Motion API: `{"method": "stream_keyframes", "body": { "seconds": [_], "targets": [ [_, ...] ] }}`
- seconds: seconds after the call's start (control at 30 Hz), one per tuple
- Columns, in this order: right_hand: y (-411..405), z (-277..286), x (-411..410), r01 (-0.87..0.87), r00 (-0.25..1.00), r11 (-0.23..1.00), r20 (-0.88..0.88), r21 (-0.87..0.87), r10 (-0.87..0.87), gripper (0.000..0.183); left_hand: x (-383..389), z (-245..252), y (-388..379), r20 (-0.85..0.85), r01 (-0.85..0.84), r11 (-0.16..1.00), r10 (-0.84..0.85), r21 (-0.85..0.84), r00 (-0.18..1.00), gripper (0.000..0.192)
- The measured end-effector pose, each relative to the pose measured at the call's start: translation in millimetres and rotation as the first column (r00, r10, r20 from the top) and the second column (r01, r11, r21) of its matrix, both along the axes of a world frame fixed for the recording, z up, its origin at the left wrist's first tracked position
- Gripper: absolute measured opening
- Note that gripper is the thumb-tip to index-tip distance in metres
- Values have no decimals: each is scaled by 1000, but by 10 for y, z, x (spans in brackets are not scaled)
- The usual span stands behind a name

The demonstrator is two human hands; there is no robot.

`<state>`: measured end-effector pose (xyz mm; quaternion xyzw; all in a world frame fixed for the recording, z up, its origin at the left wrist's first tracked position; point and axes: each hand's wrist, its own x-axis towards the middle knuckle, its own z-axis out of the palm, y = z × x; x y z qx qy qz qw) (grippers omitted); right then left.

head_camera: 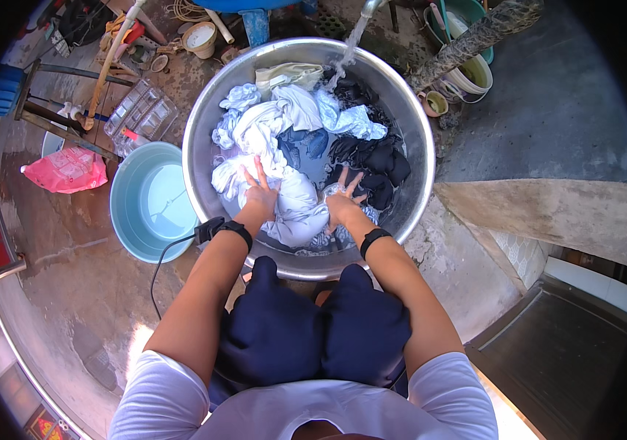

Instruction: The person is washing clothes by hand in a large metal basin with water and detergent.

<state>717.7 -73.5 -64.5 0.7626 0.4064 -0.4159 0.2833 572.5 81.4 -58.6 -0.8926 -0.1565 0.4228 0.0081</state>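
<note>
A large round metal basin [422, 159] stands before me, with wet clothes in water. My left hand [260, 193], fingers spread, rests on white cloth [297, 201] at the basin's left side. At the lower right of the basin, my right hand [343, 202] is spread over the edges of the white and dark cloth. Black garments [382, 159] lie along the right side, a light blue cloth [354, 120] above them. A pale yellowish cloth [290, 74] is at the top. Water runs from a metal tap [371, 7] into the basin.
A light blue plastic tub [120, 203] stands against the basin's left side. Further left are a pink plastic bag [68, 169], clear plastic trays [142, 110] and a wooden stool frame [65, 132]. Beyond the basin at right are a white bucket [478, 77] and a small pot [435, 103].
</note>
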Motion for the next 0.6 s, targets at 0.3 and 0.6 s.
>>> {"method": "stream_keyframes", "body": {
  "seconds": [0.3, 0.6],
  "targets": [
    [26, 259, -31, 53, 998, 998, 31, 33, -54, 100, -3, 16, -9, -14, -2, 1000, 2, -1, 1000, 113],
    [-81, -150, 58, 20, 993, 999, -115, 41, -15, 97, 25, 88, -36, -17, 54, 998, -54, 16, 998, 115]
  ]
}}
